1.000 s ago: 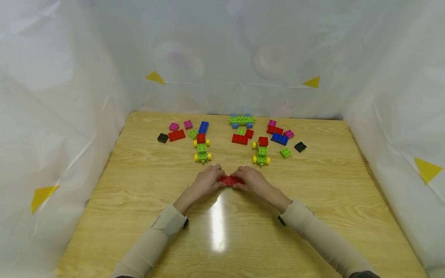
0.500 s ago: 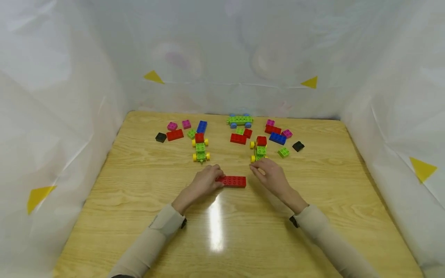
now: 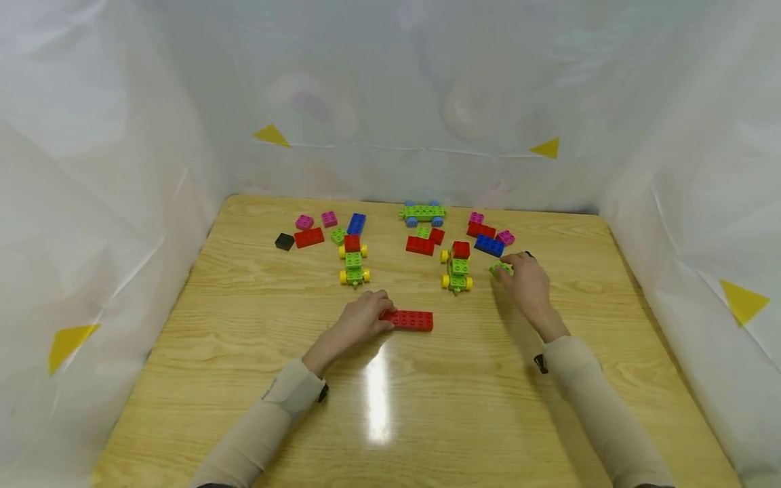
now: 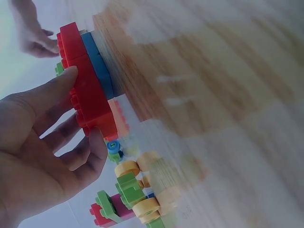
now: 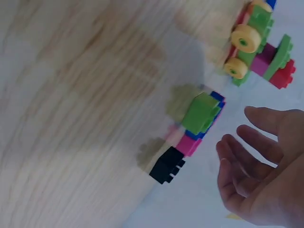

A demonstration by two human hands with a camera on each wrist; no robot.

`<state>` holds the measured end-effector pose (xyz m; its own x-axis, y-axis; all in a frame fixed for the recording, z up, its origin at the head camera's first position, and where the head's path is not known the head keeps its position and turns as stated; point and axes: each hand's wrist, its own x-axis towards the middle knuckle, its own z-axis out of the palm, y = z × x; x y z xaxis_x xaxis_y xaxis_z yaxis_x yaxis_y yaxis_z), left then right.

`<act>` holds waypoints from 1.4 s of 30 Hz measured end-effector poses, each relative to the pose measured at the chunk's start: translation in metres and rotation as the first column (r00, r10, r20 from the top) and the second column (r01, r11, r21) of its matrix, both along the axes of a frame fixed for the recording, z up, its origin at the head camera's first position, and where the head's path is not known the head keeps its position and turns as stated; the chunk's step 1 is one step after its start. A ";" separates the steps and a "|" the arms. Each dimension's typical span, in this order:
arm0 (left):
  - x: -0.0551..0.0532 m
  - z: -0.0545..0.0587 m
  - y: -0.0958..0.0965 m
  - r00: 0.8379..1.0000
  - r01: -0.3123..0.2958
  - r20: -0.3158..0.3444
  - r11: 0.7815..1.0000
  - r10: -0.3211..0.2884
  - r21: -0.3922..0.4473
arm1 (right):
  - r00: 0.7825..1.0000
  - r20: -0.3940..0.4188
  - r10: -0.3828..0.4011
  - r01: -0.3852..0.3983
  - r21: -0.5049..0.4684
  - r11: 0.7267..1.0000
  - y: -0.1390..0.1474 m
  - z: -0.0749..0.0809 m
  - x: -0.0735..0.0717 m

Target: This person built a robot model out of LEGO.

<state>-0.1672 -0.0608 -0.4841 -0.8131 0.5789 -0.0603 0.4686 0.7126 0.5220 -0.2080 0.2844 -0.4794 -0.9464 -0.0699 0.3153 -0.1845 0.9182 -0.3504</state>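
Note:
My left hand [image 3: 360,320] pinches the left end of a long stack of toy building bricks on the table. Red bricks [image 4: 91,92] form its top, and blue bricks [image 4: 99,66] show beneath them in the left wrist view. Over on the right, my right hand [image 3: 529,288] is at a small green brick [image 3: 500,267]. Its loosely bent fingers appear apart from that green brick [image 5: 201,113] in the right wrist view, with nothing between them. A black brick [image 5: 166,165] sits near it; in the head view the hand mostly covers the black brick.
Two brick vehicles with yellow wheels, one on the left [image 3: 354,261] and one on the right [image 3: 457,268], stand beyond the hands. A green wheeled base [image 3: 424,213] is at the back. Loose red, blue, pink, green and black bricks lie around them. White sheeting [image 3: 390,88] encloses the table.
My right hand has let go of the red-topped stack and moved right, past the right vehicle, to the small green brick. My left hand keeps its hold on the stack's left end.

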 end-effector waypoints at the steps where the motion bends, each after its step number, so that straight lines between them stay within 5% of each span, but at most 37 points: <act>1: 0.000 0.000 0.000 1.000 -0.002 0.001 1.000 0.002 -0.001 | 1.000 0.025 -0.014 0.014 0.009 1.000 0.002 -0.002 -0.002; 8: 0.002 0.000 0.002 1.000 -0.011 0.018 1.000 0.011 -0.005 | 0.984 0.164 -0.075 0.070 0.036 0.997 0.010 -0.013 -0.009; 19: 0.000 0.002 0.001 1.000 -0.009 0.019 1.000 0.009 -0.002 | 0.978 0.202 -0.060 0.060 0.003 0.998 0.012 -0.019 -0.017; 24: 0.000 0.003 0.001 1.000 -0.011 0.016 1.000 0.011 -0.005 | 0.979 0.191 -0.074 0.082 -0.036 0.996 0.013 -0.018 -0.015; 28: 0.001 0.003 0.000 1.000 -0.009 0.020 1.000 0.009 -0.005 | 0.994 0.074 -0.080 0.085 -0.075 0.994 0.012 -0.013 -0.010; 32: 0.001 0.003 0.000 1.000 -0.015 0.017 1.000 0.015 -0.005 | 0.993 -0.114 -0.036 0.026 -0.088 0.996 -0.002 0.005 -0.002; 35: 0.001 0.003 0.000 1.000 -0.021 0.016 1.000 0.021 -0.004 | 0.977 -0.206 0.063 -0.087 -0.110 0.990 -0.024 0.023 0.007; 42: 0.000 0.002 0.001 1.000 -0.013 0.020 1.000 0.013 0.001 | 0.917 -0.207 0.341 -0.372 -0.132 0.919 -0.077 0.038 0.029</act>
